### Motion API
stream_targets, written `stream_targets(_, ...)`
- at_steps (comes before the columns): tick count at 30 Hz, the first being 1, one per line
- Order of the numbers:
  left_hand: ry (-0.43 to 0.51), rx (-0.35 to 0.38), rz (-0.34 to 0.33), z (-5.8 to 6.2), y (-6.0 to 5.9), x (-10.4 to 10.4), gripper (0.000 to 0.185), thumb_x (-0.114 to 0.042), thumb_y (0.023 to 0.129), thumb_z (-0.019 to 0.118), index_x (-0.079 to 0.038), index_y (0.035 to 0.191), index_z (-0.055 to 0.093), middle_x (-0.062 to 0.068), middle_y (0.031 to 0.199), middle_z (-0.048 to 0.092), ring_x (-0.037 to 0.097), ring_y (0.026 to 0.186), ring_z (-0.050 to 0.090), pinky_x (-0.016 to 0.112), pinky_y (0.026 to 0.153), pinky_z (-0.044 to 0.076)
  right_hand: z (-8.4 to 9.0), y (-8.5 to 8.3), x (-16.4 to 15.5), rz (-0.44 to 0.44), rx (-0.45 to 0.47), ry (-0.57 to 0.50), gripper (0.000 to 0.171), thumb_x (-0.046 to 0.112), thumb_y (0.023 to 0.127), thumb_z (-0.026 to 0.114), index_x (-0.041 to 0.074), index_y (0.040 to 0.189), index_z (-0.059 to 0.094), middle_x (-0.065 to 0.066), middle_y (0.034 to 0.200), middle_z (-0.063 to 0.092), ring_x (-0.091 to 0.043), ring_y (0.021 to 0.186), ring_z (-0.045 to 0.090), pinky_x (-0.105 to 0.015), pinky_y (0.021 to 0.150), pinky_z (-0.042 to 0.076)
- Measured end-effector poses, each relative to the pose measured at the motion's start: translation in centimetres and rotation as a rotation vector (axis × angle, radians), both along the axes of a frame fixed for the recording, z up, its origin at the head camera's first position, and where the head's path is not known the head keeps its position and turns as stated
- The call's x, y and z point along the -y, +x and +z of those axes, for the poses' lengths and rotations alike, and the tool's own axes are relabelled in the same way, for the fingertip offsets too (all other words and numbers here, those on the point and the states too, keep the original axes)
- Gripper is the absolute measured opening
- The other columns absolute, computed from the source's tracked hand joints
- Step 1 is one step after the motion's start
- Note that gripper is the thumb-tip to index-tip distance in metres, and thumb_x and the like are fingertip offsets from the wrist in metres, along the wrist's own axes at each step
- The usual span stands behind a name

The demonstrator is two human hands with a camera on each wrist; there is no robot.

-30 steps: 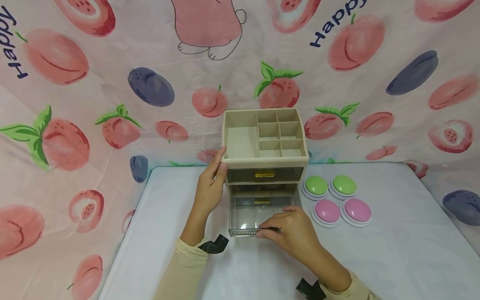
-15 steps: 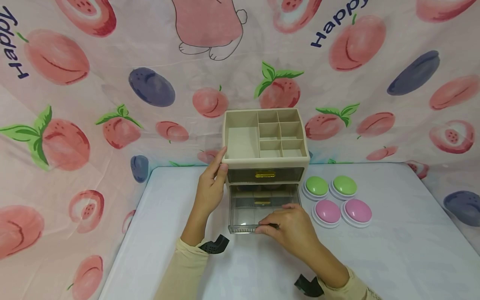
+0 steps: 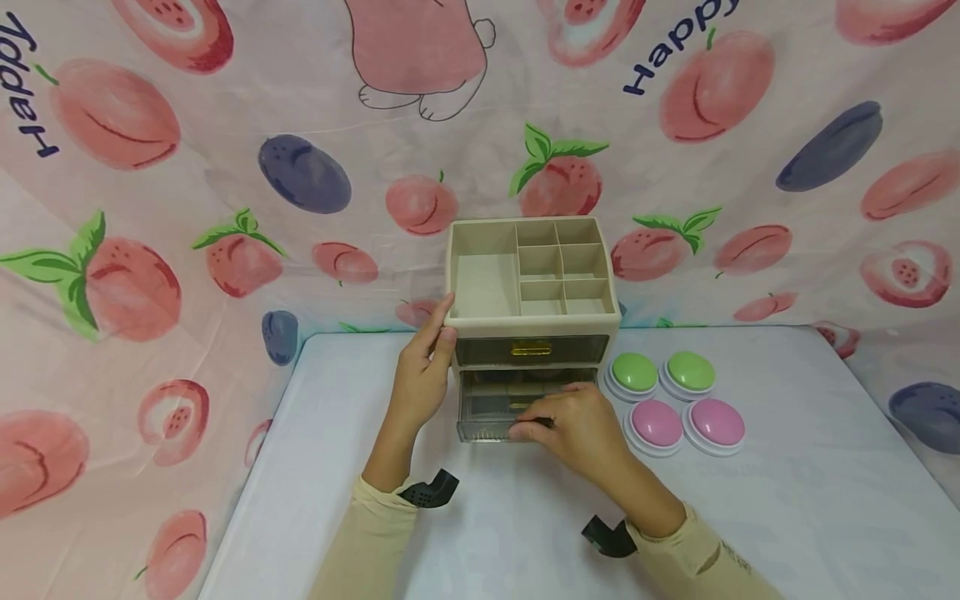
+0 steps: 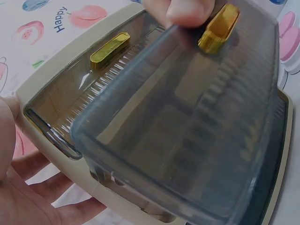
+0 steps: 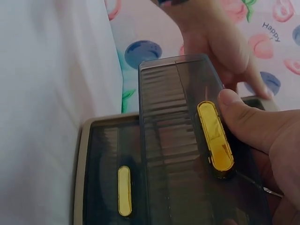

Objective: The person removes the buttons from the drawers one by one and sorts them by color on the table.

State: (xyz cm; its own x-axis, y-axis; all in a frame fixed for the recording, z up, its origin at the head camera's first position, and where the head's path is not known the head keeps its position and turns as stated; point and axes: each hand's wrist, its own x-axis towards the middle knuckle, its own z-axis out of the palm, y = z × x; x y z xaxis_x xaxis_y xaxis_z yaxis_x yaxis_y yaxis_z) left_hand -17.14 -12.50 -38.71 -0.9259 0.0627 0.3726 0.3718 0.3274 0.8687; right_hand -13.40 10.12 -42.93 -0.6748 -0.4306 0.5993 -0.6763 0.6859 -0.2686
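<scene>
A beige organiser (image 3: 529, 275) with an open, partitioned top was seen at the far middle of the white table (image 3: 787, 500), roughly at twelve o'clock from the person. Its left side was held by the left hand (image 3: 422, 379), the thumb laid along the top rim and the fingers wrapped against the side wall, as was also shown in the left wrist view. The lower smoky drawer (image 3: 495, 408) stood partly pulled out towards six o'clock, while the upper drawer (image 3: 529, 350) sat flush in the body with its gold handle (image 3: 530, 348) showing. The front of the lower drawer was gripped by the right hand (image 3: 573, 425), whose thumb (image 5: 243, 122) was pressed beside that drawer's gold handle (image 5: 215, 137) and whose other fingers were curled at the drawer's front edge; whether they reached under it could not be told. At three o'clock from the organiser, just beside it, two green dome buttons (image 3: 662, 372) lay behind two pink dome buttons (image 3: 684, 425). A peach-printed cloth (image 3: 150, 208) hung behind and at both sides.
</scene>
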Motion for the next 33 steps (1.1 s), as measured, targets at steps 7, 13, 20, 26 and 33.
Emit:
stream_targets(7, -0.002, 0.002, -0.004, 0.0, 0.0, 0.0, 0.047, -0.015, 0.109, 0.049, -0.018, 0.156, 0.045, 0.015, 0.093, 0.051, 0.018, 0.079, 0.05, 0.028, 0.075, 0.043, 0.0, -1.6, -0.1, 0.001, -0.026, -0.003, 0.02, 0.038, 0.067, 0.093, 0.022, 0.076, 0.084, 0.011, 0.071, 0.076, -0.007, 0.066, 0.071, -0.032, 0.065, 0.054)
stream_targets(13, 0.006, -0.003, -0.012, -0.1, 0.0, -0.1, 0.047, -0.016, 0.109, 0.048, -0.018, 0.156, 0.045, 0.015, 0.096, 0.052, 0.018, 0.081, 0.051, 0.028, 0.075, 0.043, -0.1, -2.2, -0.2, -0.024, -0.014, -0.001, 0.019, 0.04, 0.07, 0.092, 0.024, 0.076, 0.083, 0.011, 0.071, 0.076, -0.01, 0.069, 0.073, -0.032, 0.063, 0.056)
stream_targets(20, 0.016, -0.009, -0.013, -0.3, -0.1, -0.1, 0.047, -0.015, 0.109, 0.048, -0.017, 0.156, 0.045, 0.016, 0.098, 0.052, 0.019, 0.083, 0.051, 0.028, 0.078, 0.044, 0.4, -1.4, -0.7, -0.079, 0.052, -0.076, 0.03, 0.04, 0.069, 0.093, 0.017, 0.086, 0.084, 0.003, 0.082, 0.079, -0.017, 0.08, 0.075, -0.038, 0.075, 0.059)
stream_targets(26, 0.013, 0.008, -0.011, -0.3, -0.1, -0.1, 0.047, -0.017, 0.109, 0.048, -0.019, 0.156, 0.045, 0.017, 0.101, 0.052, 0.023, 0.085, 0.052, 0.029, 0.079, 0.044, 1.1, 1.0, -1.2, -0.142, 0.151, -0.314, 0.023, 0.03, 0.075, 0.092, 0.015, 0.09, 0.083, 0.004, 0.083, 0.078, -0.01, 0.074, 0.071, -0.03, 0.063, 0.057)
stream_targets(33, 0.01, 0.017, -0.003, -0.3, -0.1, 0.0, 0.047, -0.017, 0.109, 0.048, -0.021, 0.156, 0.045, 0.018, 0.099, 0.051, 0.026, 0.087, 0.052, 0.035, 0.082, 0.044, 0.1, 3.2, -1.2, -0.123, 0.277, -0.386, 0.01, 0.025, 0.08, 0.089, 0.021, 0.083, 0.081, 0.014, 0.069, 0.071, 0.001, 0.058, 0.055, -0.02, 0.048, 0.045)
